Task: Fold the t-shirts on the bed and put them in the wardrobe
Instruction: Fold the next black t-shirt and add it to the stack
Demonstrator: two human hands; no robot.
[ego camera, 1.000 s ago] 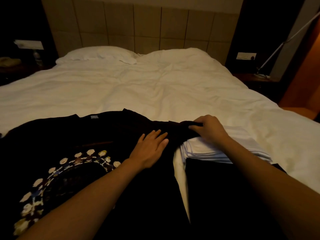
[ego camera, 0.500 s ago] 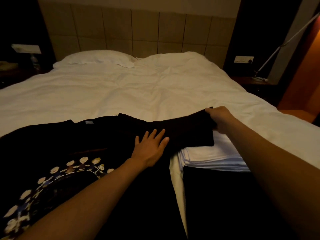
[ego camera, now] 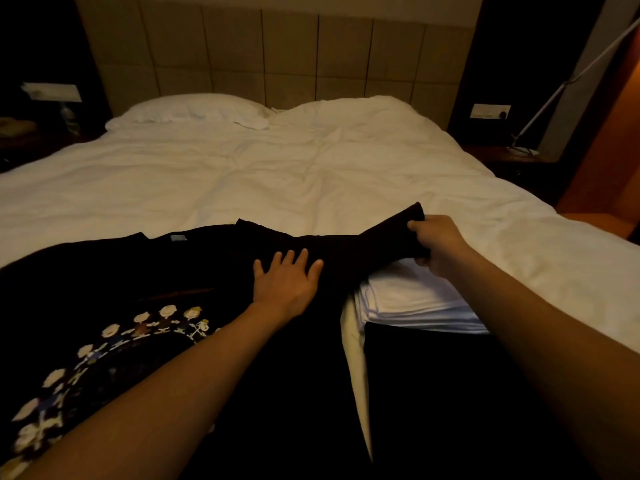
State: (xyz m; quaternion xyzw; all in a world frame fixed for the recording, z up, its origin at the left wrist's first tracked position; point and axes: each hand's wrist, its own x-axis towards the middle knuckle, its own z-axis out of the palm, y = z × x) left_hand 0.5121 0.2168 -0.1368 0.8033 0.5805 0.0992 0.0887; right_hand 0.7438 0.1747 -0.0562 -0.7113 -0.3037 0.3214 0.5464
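I see a dim room with a warm yellow cast over everything. The brightest surface is the white duvet [ego camera: 311,174], lit most evenly toward twelve o'clock and falling off to grey at nine o'clock. An orange glow spills in along the wall [ego camera: 620,109] at three o'clock. The black t-shirt [ego camera: 104,271] swallows nearly all detail; only its printed ring of figures reads, and that print smears with blur at seven o'clock. Corners at ten and one o'clock sink to near black. My forearms look stretched and soft toward the bottom edge, and the headboard [ego camera: 277,53] bows slightly from the wide lens. No glare anywhere.
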